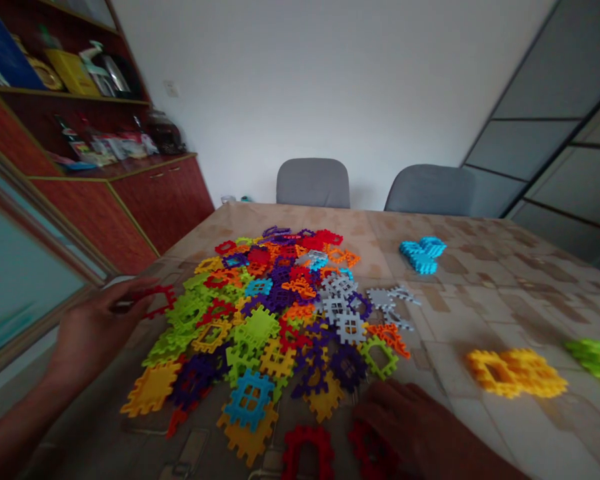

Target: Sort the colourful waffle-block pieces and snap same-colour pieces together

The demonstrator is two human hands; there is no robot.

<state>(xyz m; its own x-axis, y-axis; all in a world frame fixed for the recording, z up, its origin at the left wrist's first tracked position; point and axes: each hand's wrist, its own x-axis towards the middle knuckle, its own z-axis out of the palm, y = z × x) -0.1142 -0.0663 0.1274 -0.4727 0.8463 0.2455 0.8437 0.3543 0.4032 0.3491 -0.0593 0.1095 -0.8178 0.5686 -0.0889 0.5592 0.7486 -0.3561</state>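
My left hand (pixel 93 327) is at the left edge of a heap of toothed plastic building tiles (pixel 260 327). Its thumb and fingers pinch a red frame-shaped tile (pixel 161 301). At the near right of the heap, my right hand (pixel 410 420) has its fingers curled down over another red tile (pixel 370 453), partly hidden beneath them. Just left of that lies a red arch-shaped tile (pixel 307 453). Lime, grey, purple, orange, yellow and blue tiles overlap in the heap, some with window cut-outs.
On the right of the patterned table (pixel 460 293) sit a blue group of tiles (pixel 423 255), a yellow group (pixel 516 373) and a lime group (pixel 595 359). Two grey chairs (pixel 313 181) stand beyond the far edge. A wooden cabinet (pixel 160 200) is at left.
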